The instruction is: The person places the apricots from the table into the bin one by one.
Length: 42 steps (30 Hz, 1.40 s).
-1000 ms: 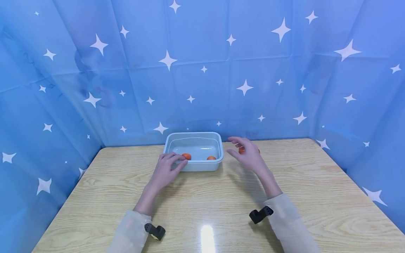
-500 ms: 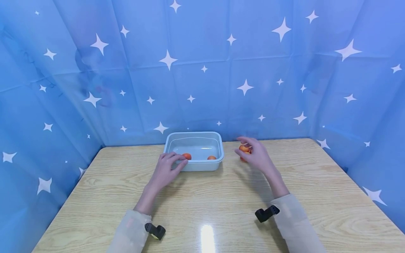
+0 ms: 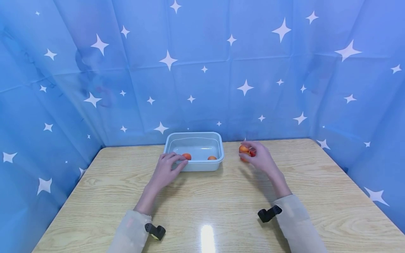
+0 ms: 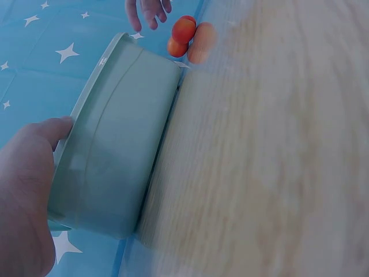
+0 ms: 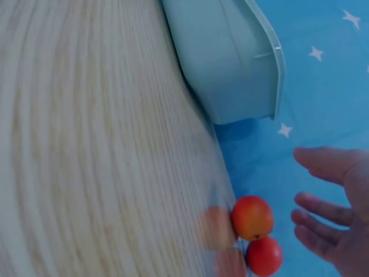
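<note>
My left hand [image 3: 167, 169] holds the front left rim of a pale blue plastic tub [image 3: 199, 166], its thumb on the outside and fingers over the edge. In the left wrist view, a digit of that hand lies against the tub's rim [image 4: 86, 95]. Two orange-red round fruits [image 3: 187, 156] lie inside the tub. To the right of it, my right hand [image 3: 260, 156] hovers around a small cluster of similar fruits [image 3: 244, 149]. Its fingers are spread and stand apart from an orange-red fruit [image 5: 252, 217] and a redder fruit [image 5: 264, 256] in the right wrist view.
A light wood-grain table [image 3: 202, 200] carries the tub near its back edge. Behind it hangs a blue curtain [image 3: 202, 77] printed with white stars. Both sleeves bear a black wrist camera [image 3: 269, 213].
My right hand has moved a little right and toward me, with thumb and fingers coming closer together by the fruits. My left hand and the tub have stayed in place.
</note>
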### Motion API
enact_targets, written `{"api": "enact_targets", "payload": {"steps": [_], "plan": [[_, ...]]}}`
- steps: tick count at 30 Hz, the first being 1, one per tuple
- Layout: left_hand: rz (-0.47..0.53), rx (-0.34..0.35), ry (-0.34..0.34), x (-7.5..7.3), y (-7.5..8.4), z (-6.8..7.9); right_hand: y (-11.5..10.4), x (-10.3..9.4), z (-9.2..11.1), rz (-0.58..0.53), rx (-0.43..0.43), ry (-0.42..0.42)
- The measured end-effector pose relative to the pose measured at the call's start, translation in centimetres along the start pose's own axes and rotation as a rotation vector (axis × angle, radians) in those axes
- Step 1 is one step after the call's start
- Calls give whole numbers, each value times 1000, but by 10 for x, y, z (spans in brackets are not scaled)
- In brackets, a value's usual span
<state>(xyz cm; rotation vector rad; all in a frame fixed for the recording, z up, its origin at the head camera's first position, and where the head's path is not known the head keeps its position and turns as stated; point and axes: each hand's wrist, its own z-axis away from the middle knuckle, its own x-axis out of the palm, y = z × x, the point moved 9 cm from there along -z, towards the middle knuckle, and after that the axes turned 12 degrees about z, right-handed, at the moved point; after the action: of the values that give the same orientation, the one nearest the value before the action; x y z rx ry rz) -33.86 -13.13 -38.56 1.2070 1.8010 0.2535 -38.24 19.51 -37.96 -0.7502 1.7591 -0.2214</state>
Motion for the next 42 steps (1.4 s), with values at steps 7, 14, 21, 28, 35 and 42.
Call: {"api": "enact_targets", "payload": {"steps": [7, 14, 21, 28, 35, 42], "plan": [[-5, 1, -2, 0, 0, 0, 11, 8, 1, 10, 55, -58], [-5, -2, -3, 0, 0, 0, 19, 12, 3, 5, 92, -93], [0, -3, -3, 1, 0, 0, 21, 14, 3, 41, 39, -83], [9, 9, 3, 0, 0, -1, 20, 16, 4, 80, 11, -91], [8, 7, 1, 0, 0, 0, 20, 19, 5, 103, 4, -105], [8, 7, -1, 0, 1, 0, 23, 23, 5, 121, 17, -130]]}}
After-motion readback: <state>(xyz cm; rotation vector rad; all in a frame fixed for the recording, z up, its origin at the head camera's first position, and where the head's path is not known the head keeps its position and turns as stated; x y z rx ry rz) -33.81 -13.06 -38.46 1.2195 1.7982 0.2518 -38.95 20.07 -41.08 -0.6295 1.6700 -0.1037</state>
